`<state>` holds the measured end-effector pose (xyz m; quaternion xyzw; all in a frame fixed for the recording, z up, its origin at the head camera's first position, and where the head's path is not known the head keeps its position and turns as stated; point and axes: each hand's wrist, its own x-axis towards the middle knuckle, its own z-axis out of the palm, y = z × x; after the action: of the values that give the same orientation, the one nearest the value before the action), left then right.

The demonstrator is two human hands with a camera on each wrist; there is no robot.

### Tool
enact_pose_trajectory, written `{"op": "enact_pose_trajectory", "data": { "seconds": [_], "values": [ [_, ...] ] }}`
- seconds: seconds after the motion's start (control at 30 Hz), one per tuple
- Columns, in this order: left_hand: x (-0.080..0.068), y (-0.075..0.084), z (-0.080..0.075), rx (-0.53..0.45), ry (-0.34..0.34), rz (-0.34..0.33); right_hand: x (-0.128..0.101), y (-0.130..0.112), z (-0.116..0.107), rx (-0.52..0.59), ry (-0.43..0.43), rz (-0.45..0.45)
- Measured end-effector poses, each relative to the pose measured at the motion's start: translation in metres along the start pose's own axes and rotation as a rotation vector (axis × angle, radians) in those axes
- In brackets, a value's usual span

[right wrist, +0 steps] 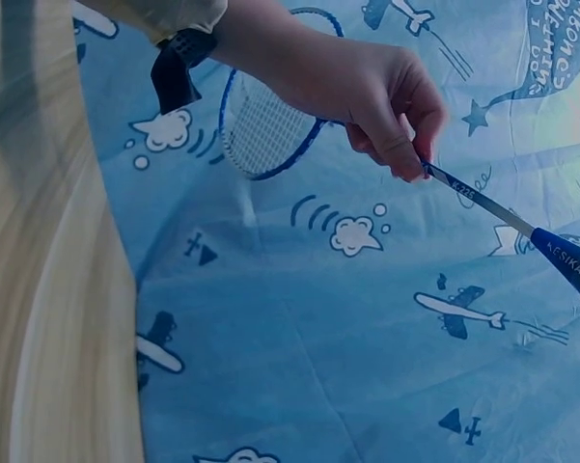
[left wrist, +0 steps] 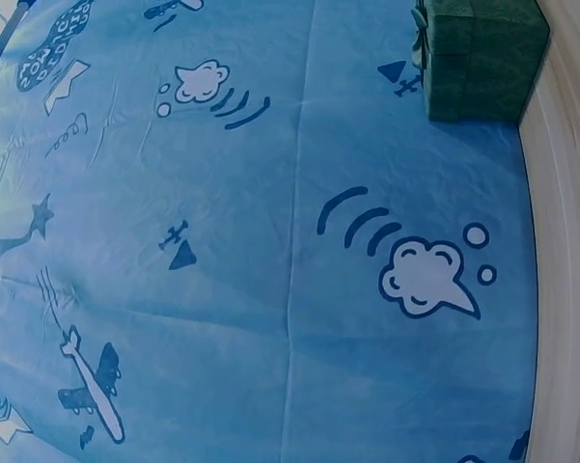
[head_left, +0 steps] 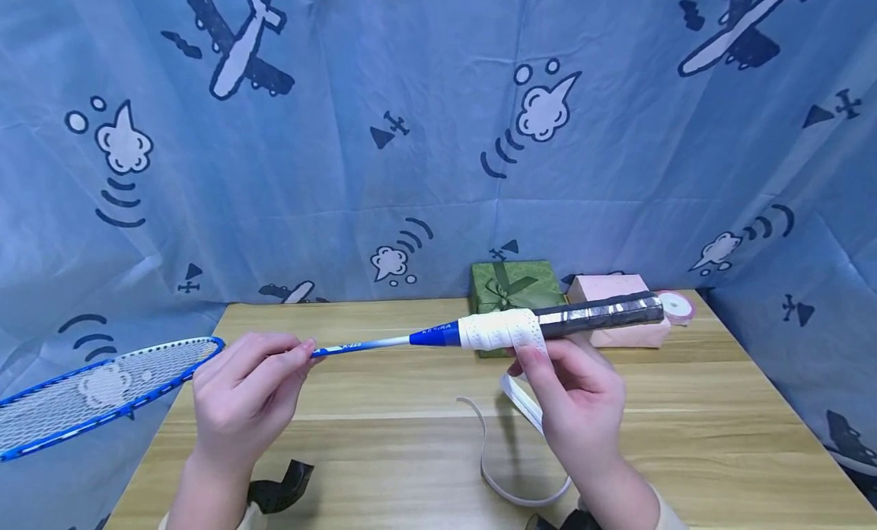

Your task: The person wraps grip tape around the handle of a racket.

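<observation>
A blue and white badminton racket [head_left: 373,343] is held up across the head view, its strung head at the far left. My left hand [head_left: 250,400] pinches the shaft between thumb and fingers; the right wrist view shows this same left hand [right wrist: 376,96] on the shaft. White perforated grip tape [head_left: 500,329] is wound around the handle beside the blue cone. The rest of the handle [head_left: 603,314] is dark and shiny. Under the handle, my right hand [head_left: 582,408] pinches the tape where it leaves the winding. A loose length of tape [head_left: 524,404] hangs below that hand.
On the wooden table [head_left: 384,454], a green gift box [head_left: 514,282] and a pink box [head_left: 606,286] stand at the back, with a white and pink roll [head_left: 677,308] beside them. A thin pale strip [head_left: 484,458] curves over the tabletop. Blue patterned cloth [head_left: 438,134] hangs behind.
</observation>
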<state>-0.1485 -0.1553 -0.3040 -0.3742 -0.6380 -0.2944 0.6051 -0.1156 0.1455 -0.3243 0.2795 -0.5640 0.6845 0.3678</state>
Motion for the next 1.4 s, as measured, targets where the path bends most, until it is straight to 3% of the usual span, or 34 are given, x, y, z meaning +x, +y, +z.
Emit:
{"op": "enact_pose_trajectory", "data": {
  "seconds": [0.23,0.53,0.8,1.0,1.4],
  "values": [
    [0.002,0.0,0.0,-0.019,-0.004,0.028,-0.001,0.001,-0.001,-0.014,0.032,0.009],
    [-0.004,-0.003,-0.008,0.013,-0.114,0.021,0.003,-0.001,0.002,-0.08,0.054,0.101],
    [-0.01,-0.009,-0.014,0.064,-0.159,0.015,0.001,0.0,0.004,-0.108,0.036,0.076],
    [-0.007,-0.008,-0.013,0.009,-0.157,0.006,-0.002,0.002,0.002,-0.017,0.033,0.02],
    [-0.01,-0.006,-0.013,-0.016,-0.211,-0.052,0.0,0.001,0.002,-0.06,0.015,0.033]
  ]
}}
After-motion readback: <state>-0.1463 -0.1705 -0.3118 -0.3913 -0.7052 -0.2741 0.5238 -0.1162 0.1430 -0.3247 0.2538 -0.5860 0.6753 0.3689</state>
